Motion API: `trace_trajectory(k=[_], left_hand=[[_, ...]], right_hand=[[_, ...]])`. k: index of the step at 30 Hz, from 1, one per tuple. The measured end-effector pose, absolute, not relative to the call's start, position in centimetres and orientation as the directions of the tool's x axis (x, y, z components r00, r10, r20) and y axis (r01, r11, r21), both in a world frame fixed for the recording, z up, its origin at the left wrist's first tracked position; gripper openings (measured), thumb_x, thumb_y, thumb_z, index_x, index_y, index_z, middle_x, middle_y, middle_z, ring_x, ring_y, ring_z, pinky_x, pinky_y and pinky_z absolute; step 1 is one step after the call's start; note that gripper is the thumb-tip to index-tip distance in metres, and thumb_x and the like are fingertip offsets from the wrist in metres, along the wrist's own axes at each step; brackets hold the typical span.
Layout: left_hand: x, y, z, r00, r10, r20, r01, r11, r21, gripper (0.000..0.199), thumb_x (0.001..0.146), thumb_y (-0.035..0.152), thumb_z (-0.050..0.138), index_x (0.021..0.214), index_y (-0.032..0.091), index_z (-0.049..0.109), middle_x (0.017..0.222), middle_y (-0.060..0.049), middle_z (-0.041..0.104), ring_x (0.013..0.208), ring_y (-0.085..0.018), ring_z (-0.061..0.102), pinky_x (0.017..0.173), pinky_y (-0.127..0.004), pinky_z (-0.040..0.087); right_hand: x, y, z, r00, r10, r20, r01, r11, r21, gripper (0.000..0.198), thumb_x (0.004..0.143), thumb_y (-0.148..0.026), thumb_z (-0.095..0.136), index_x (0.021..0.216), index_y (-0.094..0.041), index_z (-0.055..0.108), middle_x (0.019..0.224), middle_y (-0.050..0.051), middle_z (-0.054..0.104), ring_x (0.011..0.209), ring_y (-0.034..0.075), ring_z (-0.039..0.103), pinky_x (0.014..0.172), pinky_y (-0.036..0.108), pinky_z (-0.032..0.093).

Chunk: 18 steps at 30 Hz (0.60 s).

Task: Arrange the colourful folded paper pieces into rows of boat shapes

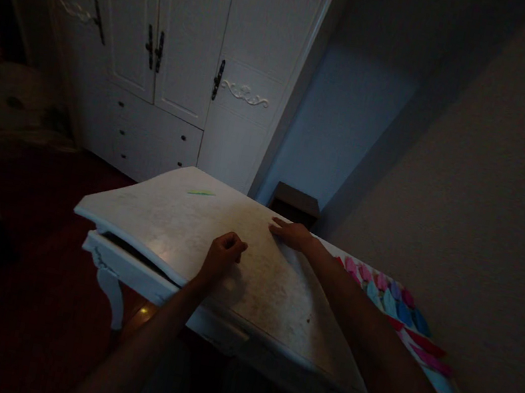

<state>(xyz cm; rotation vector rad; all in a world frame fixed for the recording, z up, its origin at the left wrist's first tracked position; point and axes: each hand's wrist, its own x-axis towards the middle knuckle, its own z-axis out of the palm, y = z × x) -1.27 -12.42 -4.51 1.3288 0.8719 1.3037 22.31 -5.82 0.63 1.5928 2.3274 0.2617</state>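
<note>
two hands [223, 254] [293, 235], one table [138, 208], one green strip [201, 193], four door handles [219, 79].

place: home room | evidence: ornate white wardrobe [194, 8], curved-leg white table [139, 205]

Tabletop [158, 212] smooth, semi-gloss, prob. ptd. wood

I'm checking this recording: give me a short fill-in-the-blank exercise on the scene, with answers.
1. The thin strip on the white table is ____ in colour.
2. The curled hand is the person's ____ one.
3. The person's ____ forearm is nearer to the colourful pieces.

Answers: green; left; right
</note>
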Motion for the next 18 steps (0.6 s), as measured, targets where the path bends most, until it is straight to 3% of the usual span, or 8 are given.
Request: trace_trajectory(k=[7,11,14,18], left_hand=[[-1.2,-12.4,-4.7,0.137,0.963,0.233,-0.168,-0.209,0.963,0.025,0.07,0.035,0.059,0.056,0.019,0.047,0.047,0.006,0.047,0.046,-0.009,0.041,0.047,-0.021,0.032],[-1.2,-12.3,-4.8,0.128,0.965,0.23,-0.18,-0.206,0.962,0.025,0.069,0.034,0.061,0.055,0.019,0.046,0.046,0.006,0.047,0.045,-0.008,0.041,0.046,-0.021,0.032],[-1.2,-12.4,-4.7,0.128,0.965,0.229,-0.148,-0.21,0.966,0.025,0.069,0.035,0.061,0.055,0.019,0.047,0.046,0.006,0.048,0.045,-0.008,0.04,0.046,-0.021,0.031],[-1.3,-12.5,-4.5,0.116,0.962,0.246,-0.139,-0.229,0.963,0.026,0.07,0.035,0.06,0.054,0.019,0.046,0.047,0.006,0.048,0.046,-0.008,0.041,0.047,-0.021,0.033]], right_hand=[[23.9,-6.5,0.5,-0.323,0.938,-0.129,0.889,0.347,0.298,0.034,0.092,-0.028,0.047,0.125,-0.028,0.058,0.148,0.007,0.041,0.105,0.023,0.064,0.083,0.033,0.049],[24.6,-7.5,0.1,-0.327,0.942,-0.08,0.906,0.337,0.256,0.041,0.092,-0.037,0.051,0.13,-0.022,0.055,0.148,0.011,0.038,0.112,0.025,0.059,0.088,0.032,0.048],[24.5,-8.0,-0.3,-0.35,0.936,-0.051,0.911,0.352,0.217,0.047,0.092,-0.036,0.053,0.135,-0.018,0.049,0.145,0.013,0.042,0.119,0.024,0.054,0.093,0.03,0.045],[23.6,-8.3,-0.7,-0.365,0.93,-0.037,0.914,0.365,0.177,0.035,0.093,-0.027,0.05,0.126,-0.019,0.058,0.127,0.011,0.059,0.111,0.021,0.057,0.089,0.028,0.044]])
